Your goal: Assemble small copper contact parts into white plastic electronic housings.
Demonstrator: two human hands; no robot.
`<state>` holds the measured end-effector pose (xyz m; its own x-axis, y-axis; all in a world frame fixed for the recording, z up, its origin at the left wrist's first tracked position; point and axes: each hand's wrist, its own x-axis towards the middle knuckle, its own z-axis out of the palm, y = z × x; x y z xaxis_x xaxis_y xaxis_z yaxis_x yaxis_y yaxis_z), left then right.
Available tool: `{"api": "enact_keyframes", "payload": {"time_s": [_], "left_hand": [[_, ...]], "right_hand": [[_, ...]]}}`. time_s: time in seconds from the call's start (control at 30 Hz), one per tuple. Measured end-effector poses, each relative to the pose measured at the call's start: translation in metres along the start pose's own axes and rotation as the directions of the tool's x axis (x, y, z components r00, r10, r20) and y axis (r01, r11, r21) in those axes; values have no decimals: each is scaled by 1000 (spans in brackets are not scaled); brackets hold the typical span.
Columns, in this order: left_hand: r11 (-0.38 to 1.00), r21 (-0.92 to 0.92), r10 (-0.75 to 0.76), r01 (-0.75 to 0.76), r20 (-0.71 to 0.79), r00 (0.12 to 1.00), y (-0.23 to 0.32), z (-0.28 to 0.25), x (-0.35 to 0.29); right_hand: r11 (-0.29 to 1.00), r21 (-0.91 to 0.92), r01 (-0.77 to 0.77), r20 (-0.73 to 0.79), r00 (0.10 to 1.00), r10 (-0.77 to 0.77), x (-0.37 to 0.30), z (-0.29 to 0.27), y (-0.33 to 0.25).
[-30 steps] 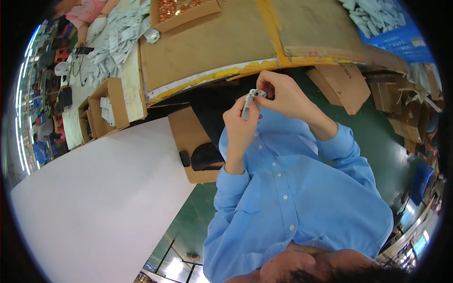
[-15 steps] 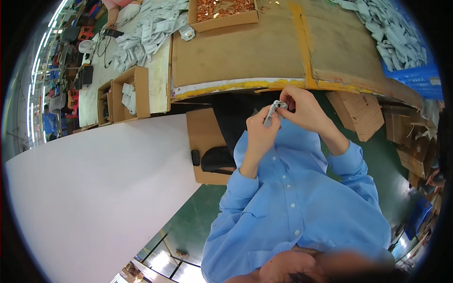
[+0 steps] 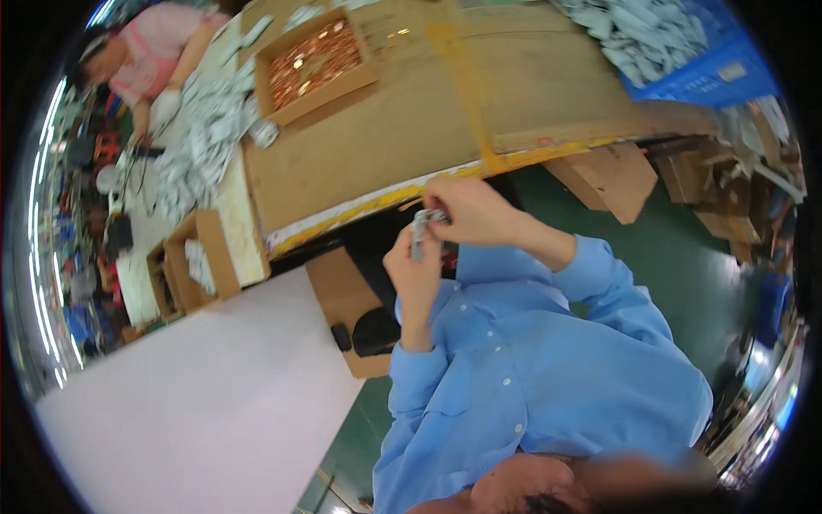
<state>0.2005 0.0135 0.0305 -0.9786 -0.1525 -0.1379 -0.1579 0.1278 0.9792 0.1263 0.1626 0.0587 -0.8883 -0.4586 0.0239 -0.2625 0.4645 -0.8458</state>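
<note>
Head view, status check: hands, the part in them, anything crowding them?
Left hand and right hand both pinching a small grey metal part. Held in the air near the cardboard-topped bench edge. Nothing in the way.

One wide head-worn fisheye view looks steeply down, close over the cardboard-topped workbench [image 3: 402,137], edges bending outward

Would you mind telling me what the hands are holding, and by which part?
Both hands, left and right, pinch a small grey metal part: left at its lower end, right at its top.
</note>
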Motion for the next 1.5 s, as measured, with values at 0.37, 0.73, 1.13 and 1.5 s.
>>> {"api": "enact_keyframes", "payload": {"time_s": [0.37,0.73,1.13,1.5], "left_hand": [[986,165,3,2,-31,1000,27,-76,29],[965,-157,88,-210,-561,823,56,-292,250],[946,232,320,-225,-584,746,1,-157,197],[976,-165,106,-142,-212,972,-4,-60,137]], "right_hand": [[967,217,135,-45,991,-129,30,-27,17],[975,170,-145,-584,782,218,36,-50,90],[967,243,-72,-572,795,203,42,-75,97],[216,-808,-548,-533,836,130,161,-268,189]]}}
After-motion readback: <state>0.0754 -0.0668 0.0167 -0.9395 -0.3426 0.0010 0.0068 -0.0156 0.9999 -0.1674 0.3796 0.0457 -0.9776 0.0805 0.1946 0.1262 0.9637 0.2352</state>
